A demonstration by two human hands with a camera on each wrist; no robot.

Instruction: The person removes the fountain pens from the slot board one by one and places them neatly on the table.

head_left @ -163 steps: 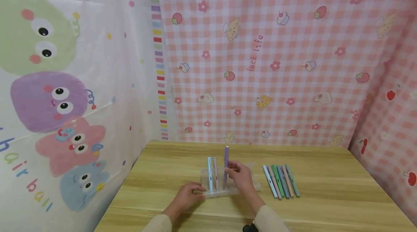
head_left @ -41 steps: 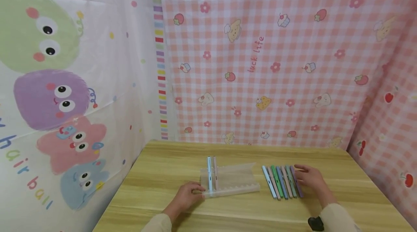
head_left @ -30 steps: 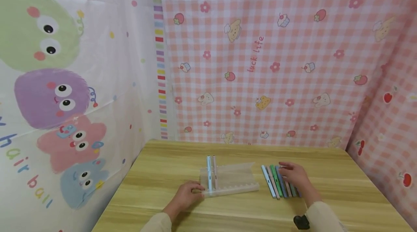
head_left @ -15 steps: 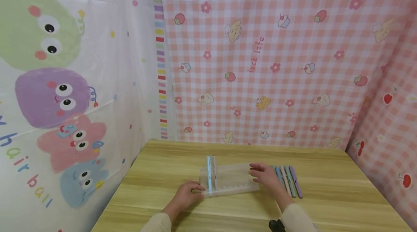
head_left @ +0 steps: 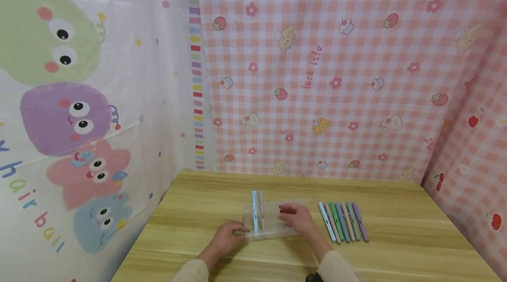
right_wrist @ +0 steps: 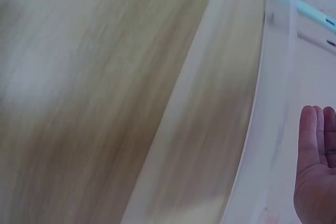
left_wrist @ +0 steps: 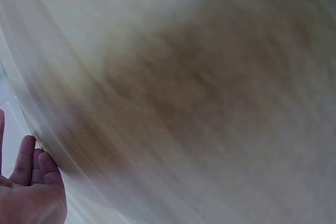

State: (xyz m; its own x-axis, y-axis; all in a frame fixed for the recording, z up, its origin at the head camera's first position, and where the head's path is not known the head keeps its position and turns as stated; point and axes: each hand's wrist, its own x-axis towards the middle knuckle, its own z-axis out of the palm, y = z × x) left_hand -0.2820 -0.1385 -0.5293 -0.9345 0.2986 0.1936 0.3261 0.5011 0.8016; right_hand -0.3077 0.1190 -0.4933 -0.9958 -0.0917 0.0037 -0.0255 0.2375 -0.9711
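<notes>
A translucent plastic pen case (head_left: 273,211) with a notched strip stands on the wooden table, its back panel up. At its left side sit a light blue pen (head_left: 255,216) and a mauve pen (head_left: 262,211), both leaning back. The left hand (head_left: 227,238) holds the left end of the case between thumb and fingers. Over the right half of the case hovers the right hand (head_left: 297,219), holding nothing. In the right wrist view its fingers (right_wrist: 308,140) look nearly straight, beside the case's front strip.
To the right of the case several pens (head_left: 342,222) lie side by side in a slanting row, with a purple pen (head_left: 361,222) at its right end. Behind the wooden table (head_left: 412,229) hangs a pink checked cloth (head_left: 356,106); a white printed cloth hangs at the left.
The purple pen was held upright at the case earlier and now lies at the row's right end. From there the right hand has moved left to the case. The left hand stays put.
</notes>
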